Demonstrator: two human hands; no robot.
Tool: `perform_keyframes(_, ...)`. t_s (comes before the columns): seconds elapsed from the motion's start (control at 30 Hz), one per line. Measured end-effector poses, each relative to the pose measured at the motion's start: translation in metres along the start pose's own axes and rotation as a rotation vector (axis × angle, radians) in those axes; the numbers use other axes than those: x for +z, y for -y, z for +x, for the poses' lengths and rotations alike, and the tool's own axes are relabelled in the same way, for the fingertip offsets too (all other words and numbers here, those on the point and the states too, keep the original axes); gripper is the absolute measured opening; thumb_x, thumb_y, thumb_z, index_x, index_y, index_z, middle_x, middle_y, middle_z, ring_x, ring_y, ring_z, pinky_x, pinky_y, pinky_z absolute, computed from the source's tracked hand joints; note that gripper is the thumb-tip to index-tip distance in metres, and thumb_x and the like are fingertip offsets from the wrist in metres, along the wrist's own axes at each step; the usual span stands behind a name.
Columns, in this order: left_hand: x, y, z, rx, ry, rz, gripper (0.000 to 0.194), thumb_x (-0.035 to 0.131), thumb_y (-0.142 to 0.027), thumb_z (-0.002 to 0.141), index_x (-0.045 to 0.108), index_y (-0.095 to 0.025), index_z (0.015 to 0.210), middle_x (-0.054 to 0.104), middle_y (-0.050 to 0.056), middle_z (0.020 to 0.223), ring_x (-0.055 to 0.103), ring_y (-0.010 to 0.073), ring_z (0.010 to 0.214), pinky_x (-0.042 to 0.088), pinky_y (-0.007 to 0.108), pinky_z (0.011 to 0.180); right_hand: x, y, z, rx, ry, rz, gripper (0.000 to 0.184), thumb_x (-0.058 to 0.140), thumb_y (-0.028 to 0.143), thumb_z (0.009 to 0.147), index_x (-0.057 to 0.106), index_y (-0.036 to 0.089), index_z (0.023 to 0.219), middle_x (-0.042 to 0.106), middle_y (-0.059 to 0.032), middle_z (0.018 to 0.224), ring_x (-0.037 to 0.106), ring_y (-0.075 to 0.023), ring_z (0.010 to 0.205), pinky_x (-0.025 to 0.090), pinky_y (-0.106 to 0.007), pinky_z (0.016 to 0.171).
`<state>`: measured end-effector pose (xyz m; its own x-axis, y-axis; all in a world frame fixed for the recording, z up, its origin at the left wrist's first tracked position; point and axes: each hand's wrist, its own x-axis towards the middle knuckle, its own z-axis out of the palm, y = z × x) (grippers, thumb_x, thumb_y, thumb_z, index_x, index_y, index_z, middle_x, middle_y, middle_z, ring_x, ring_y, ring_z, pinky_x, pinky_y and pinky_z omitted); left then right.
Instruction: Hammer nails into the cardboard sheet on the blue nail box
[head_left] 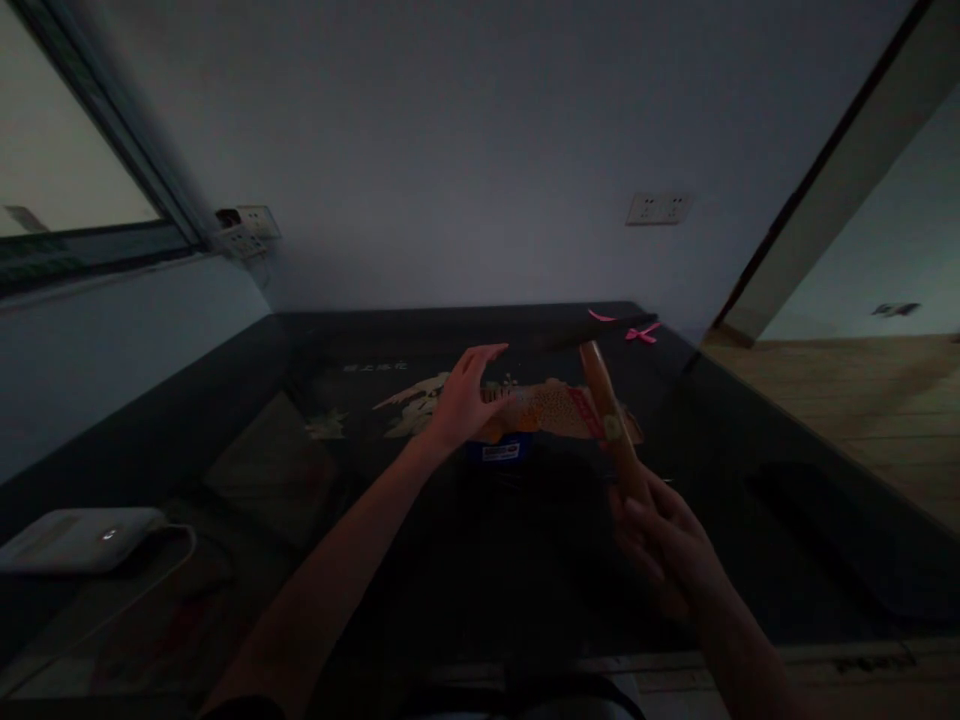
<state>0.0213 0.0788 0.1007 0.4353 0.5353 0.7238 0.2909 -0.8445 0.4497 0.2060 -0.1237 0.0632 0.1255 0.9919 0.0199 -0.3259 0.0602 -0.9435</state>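
My left hand (pixel 461 400) is open over the middle of the dark table, its thumb and fingers curved apart. Close by its thumb lies a tan package with an orange-brown dotted print and a red strip (pixel 555 408). A blue box-like piece with a white label (pixel 501 450) shows just below it. My right hand (pixel 664 530) is closed around the lower end of a brown wooden handle (pixel 611 420), which tilts up to the left and bears a small pale mark. Behind its top runs a narrow dark bar (pixel 630 322); whether the two are joined I cannot tell.
The dark glossy table (pixel 300 340) carries a pale floral print and meets the wall. A pink bow (pixel 642 333) lies at the back right. At the left is a white power bank (pixel 82 540) with a cable. A dark flat object (pixel 840 530) rests on the right.
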Motion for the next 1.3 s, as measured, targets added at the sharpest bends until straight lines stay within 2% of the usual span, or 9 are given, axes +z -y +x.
perform_keyframes(0.1,-0.020,-0.018,-0.007,0.069,-0.119,0.079,0.039,0.059,-0.019,0.077,0.048,-0.018,0.115,0.056,0.007,0.106,0.054,0.0172,0.099,0.044,0.035,0.088,-0.005,-0.014,0.002,-0.040,0.079,0.214,0.044,0.060,0.036,0.079,0.046,0.031,0.121,0.043,0.0086,0.054,0.025,0.0001,0.029,0.018,-0.012,0.028)
perform_keyframes(0.17,-0.025,-0.028,-0.021,0.097,-0.112,0.105,0.026,0.051,-0.018,0.082,0.051,-0.018,0.108,0.059,0.006,0.098,0.056,0.0154,0.092,0.046,0.032,0.083,-0.006,-0.019,0.002,-0.035,0.122,0.297,0.044,0.058,0.037,0.081,0.044,0.034,0.122,0.044,0.0078,0.055,0.026,-0.0007,0.031,0.019,-0.013,0.030)
perform_keyframes(0.3,-0.012,-0.036,-0.064,0.204,0.168,0.159,0.016,0.047,-0.019,0.085,0.055,-0.019,0.099,0.064,0.004,0.090,0.060,0.0136,0.084,0.047,0.027,0.078,-0.007,-0.021,0.001,-0.019,0.157,0.340,0.044,0.056,0.036,0.082,0.041,0.038,0.123,0.045,0.0071,0.057,0.027,-0.0017,0.034,0.019,-0.014,0.034)
perform_keyframes(0.43,0.009,-0.032,-0.095,0.129,0.442,0.270,0.014,0.047,-0.022,0.086,0.057,-0.019,0.096,0.064,0.004,0.095,0.059,0.0151,0.088,0.047,0.028,0.079,-0.007,-0.022,0.001,-0.042,0.141,0.281,0.043,0.055,0.033,0.083,0.041,0.036,0.124,0.043,0.0075,0.057,0.024,-0.0017,0.035,0.017,-0.014,0.035)
perform_keyframes(0.53,0.018,-0.026,-0.101,0.091,0.573,0.363,0.015,0.049,-0.022,0.085,0.056,-0.019,0.098,0.062,0.005,0.098,0.057,0.0165,0.092,0.045,0.029,0.082,-0.006,-0.021,0.001,-0.043,0.166,0.250,0.043,0.054,0.032,0.084,0.041,0.033,0.125,0.041,0.0076,0.057,0.022,-0.0014,0.035,0.016,-0.015,0.034)
perform_keyframes(0.7,0.027,-0.015,-0.099,0.098,0.680,0.413,0.014,0.052,-0.025,0.084,0.056,-0.019,0.096,0.060,0.005,0.099,0.055,0.0172,0.096,0.044,0.030,0.084,-0.003,-0.019,0.000,-0.014,0.186,0.200,0.041,0.055,0.029,0.084,0.045,0.028,0.124,0.041,0.0073,0.059,0.023,-0.0008,0.035,0.015,-0.014,0.032)
perform_keyframes(0.93,0.030,-0.014,-0.098,0.123,0.701,0.484,0.010,0.052,-0.023,0.084,0.058,-0.015,0.087,0.063,0.008,0.092,0.058,0.0199,0.090,0.043,0.032,0.080,0.001,-0.018,-0.001,0.022,0.178,0.135,0.040,0.055,0.029,0.085,0.045,0.026,0.124,0.040,0.0075,0.059,0.024,-0.0010,0.034,0.014,-0.014,0.032)
perform_keyframes(1.03,0.025,-0.017,-0.098,0.068,0.686,0.476,0.010,0.050,-0.022,0.084,0.058,-0.015,0.085,0.064,0.007,0.089,0.060,0.0191,0.084,0.044,0.031,0.077,0.001,-0.018,-0.001,0.023,0.173,0.128,0.041,0.054,0.028,0.085,0.044,0.026,0.125,0.040,0.0075,0.059,0.024,-0.0011,0.034,0.014,-0.015,0.032)
perform_keyframes(1.3,0.018,-0.008,-0.103,0.015,0.576,0.216,0.023,0.047,-0.022,0.086,0.058,-0.019,0.106,0.065,0.006,0.100,0.060,0.0173,0.092,0.046,0.032,0.082,0.001,-0.017,-0.001,0.012,0.119,0.144,0.042,0.054,0.027,0.085,0.043,0.027,0.125,0.040,0.0080,0.059,0.023,-0.0008,0.034,0.014,-0.015,0.033)
